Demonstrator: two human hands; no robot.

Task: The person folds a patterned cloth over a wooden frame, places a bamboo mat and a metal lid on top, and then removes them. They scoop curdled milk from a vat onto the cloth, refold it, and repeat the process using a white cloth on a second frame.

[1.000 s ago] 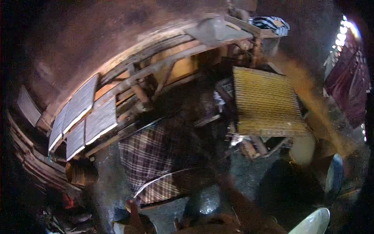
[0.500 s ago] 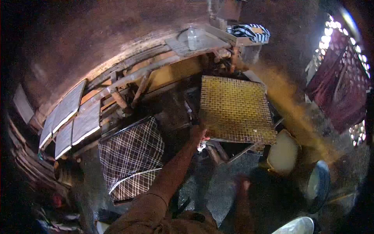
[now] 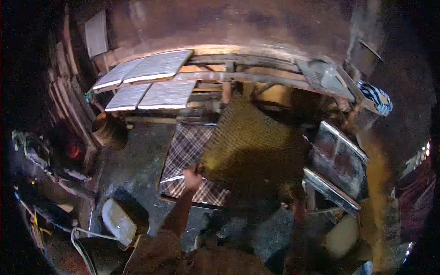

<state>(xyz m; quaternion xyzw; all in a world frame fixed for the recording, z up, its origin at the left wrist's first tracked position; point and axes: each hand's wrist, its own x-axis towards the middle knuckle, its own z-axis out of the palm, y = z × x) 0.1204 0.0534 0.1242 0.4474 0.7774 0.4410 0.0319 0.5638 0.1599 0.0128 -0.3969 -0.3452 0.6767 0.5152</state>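
A yellow woven mat (image 3: pixel 254 123) is tilted in front of me, its lower part in deep shadow. My left hand (image 3: pixel 193 177) is closed on its left edge, above a plaid-covered surface (image 3: pixel 188 142). At the mat's lower right edge, my right hand (image 3: pixel 289 198) appears closed on it, though dim and blurred. The mat hides part of the plaid cover. To the right of the mat stands a low frame (image 3: pixel 338 160) with a dark top and pale edge strips.
Light flat sheets (image 3: pixel 167 94) lie on a wooden rack along the wall. A clear bottle (image 3: pixel 328 73) and a striped cloth (image 3: pixel 376 97) are at its right end. A pot (image 3: pixel 109 130) stands at left, a pale-seated chair (image 3: pixel 118 222) at lower left.
The woven mat has come off the low frame and moved left over the plaid cover. My right hand has risen to the mat's edge. The view has turned left.
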